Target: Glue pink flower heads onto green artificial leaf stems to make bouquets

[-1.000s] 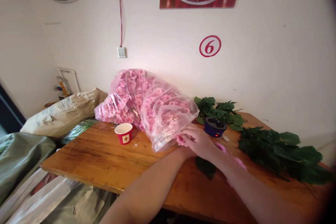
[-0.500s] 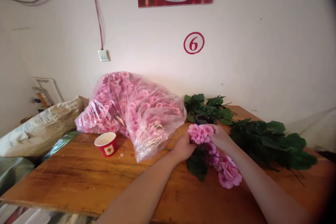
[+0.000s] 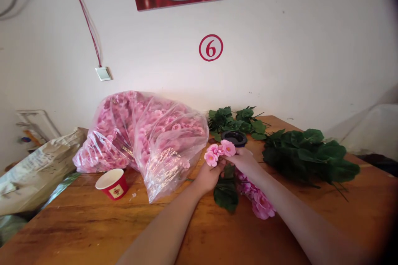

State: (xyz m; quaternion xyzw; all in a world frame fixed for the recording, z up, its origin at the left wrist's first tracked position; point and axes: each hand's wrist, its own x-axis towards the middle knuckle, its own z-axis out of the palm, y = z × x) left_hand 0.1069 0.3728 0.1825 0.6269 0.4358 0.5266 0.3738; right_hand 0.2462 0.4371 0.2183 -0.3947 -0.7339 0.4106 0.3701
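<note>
- Left forearm (image 3: pixel 168 223) is pointed toward 1 o'clock, right forearm (image 3: pixel 290 213) toward 11 o'clock.
- Pink blossoms (image 3: pixel 212 155) are pinched by right hand (image 3: pixel 245 161), at 7 o'clock from dark pot (image 3: pixel 241 138).
- Left hand (image 3: pixel 208 178) is curled below; its grip cannot be told.

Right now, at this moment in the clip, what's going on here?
A person's left hand and right hand meet over the table, holding a few pink blossoms between them; their exact grip is hidden. A green leaf shows just below the hands, and a pink spray is partly covered by the right forearm. A clear bag of pink flowers and a red cup stand to the left, with leafy bunches to the right.
</note>
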